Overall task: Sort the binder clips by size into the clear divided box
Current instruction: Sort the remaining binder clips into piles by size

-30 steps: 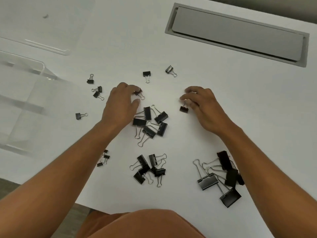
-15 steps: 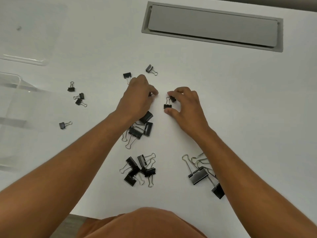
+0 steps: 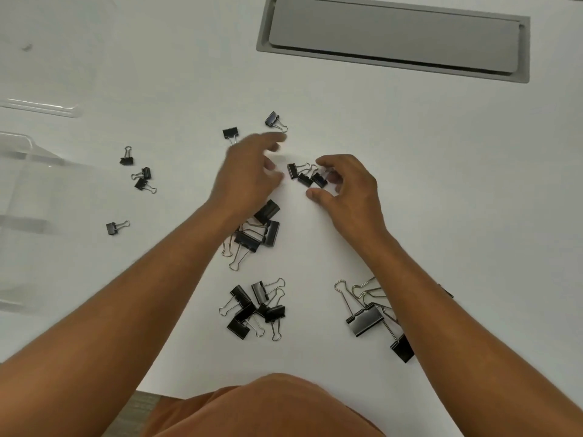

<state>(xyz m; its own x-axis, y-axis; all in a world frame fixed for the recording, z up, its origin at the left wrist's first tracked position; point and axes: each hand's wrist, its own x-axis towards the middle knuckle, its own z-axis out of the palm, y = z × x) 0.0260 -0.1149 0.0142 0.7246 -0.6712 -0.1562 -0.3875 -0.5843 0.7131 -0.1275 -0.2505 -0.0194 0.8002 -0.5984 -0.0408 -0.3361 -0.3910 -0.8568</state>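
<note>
Black binder clips lie scattered on the white table. Three small clips [image 3: 305, 176] sit bunched between my hands. My left hand [image 3: 249, 176] is blurred, fingers spread, stretched toward a small clip [image 3: 273, 120] at the back, holding nothing. My right hand [image 3: 348, 187] curls loosely around the bunch, fingertips touching the rightmost clip [image 3: 319, 179]. Medium clips [image 3: 255, 236] lie partly under my left wrist; another medium pile [image 3: 252, 309] is nearer me. Large clips [image 3: 366, 318] lie by my right forearm. The clear divided box [image 3: 22, 197] stands at the left edge.
Several small clips [image 3: 142, 178] lie loose left of my hands, one more [image 3: 230, 134] behind the left hand. A clear lid [image 3: 47, 58] lies at the back left. A grey cable hatch [image 3: 394, 36] is set into the table at the back.
My left hand let its small clip go beside the right hand's clips and now reaches back. The right hand set its clips down into a bunch of three.
</note>
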